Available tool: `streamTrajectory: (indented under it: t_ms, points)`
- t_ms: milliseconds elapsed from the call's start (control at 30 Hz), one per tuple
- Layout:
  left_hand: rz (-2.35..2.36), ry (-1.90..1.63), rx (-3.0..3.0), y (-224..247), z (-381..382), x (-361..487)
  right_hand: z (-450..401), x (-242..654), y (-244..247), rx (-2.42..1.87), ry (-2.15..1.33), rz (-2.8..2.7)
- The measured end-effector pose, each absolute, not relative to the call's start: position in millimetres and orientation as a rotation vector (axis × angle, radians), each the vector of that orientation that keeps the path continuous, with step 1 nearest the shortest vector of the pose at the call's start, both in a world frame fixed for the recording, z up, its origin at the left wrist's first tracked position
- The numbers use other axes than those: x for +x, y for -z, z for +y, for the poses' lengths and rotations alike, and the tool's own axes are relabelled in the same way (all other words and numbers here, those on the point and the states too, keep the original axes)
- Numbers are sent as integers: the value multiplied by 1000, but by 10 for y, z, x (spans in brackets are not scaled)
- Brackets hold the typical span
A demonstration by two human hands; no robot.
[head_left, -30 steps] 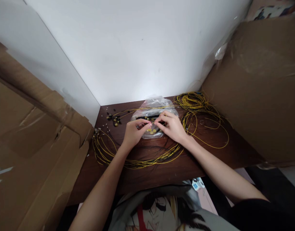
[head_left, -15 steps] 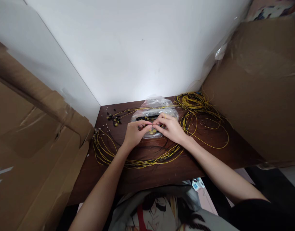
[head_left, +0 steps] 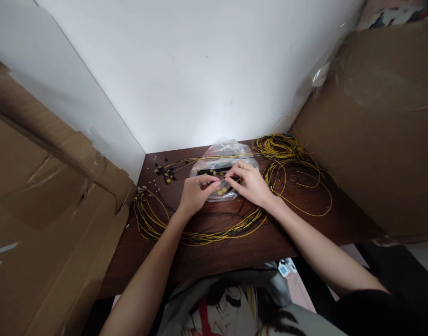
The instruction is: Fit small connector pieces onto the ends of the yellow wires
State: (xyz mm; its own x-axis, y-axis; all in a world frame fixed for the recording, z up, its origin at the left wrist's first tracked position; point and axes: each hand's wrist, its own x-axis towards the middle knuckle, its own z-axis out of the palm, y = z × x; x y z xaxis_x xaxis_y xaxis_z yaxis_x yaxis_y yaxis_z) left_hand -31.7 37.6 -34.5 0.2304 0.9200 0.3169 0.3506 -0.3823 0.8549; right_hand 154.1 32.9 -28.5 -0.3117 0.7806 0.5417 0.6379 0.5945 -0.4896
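Note:
Thumb and fingertips of my left hand [head_left: 196, 192] are pinched together above a clear plastic bag [head_left: 225, 149]. My right hand [head_left: 249, 185], with a ring on one finger, pinches just to the right of it. A short stretch of thin yellow wire [head_left: 222, 179] spans the small gap between the two pinches. Its ends are hidden by my fingers. Beneath my hands, small black and yellow connectors [head_left: 221, 191] lie on the bag. A long loop of yellow and black wires [head_left: 210, 240] curves in front of my hands and passes under my left forearm.
More yellow wire [head_left: 280, 147] lies coiled at the back right of the brown table [head_left: 235, 254]. Loose black and yellow connectors [head_left: 168, 176] and tiny pale pieces are at the back left. Cardboard boxes flank the table, left [head_left: 53, 200] and right [head_left: 378, 130]; a white wall stands behind.
My right hand has shifted slightly right, away from my left hand. The fingertips were nearly touching before; now yellow wire shows between them. My left hand is almost unmoved.

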Motion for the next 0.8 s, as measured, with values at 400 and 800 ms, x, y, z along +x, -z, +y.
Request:
streamTrajectory:
  t_ms: [400, 800]
  points:
    - [1185, -1101, 1893, 322, 360, -305, 295, 1501, 290, -1129, -259, -2088]
    - [1216, -1062, 1902, 326, 360, -310, 301, 1502, 290, -1129, -225, -2087]
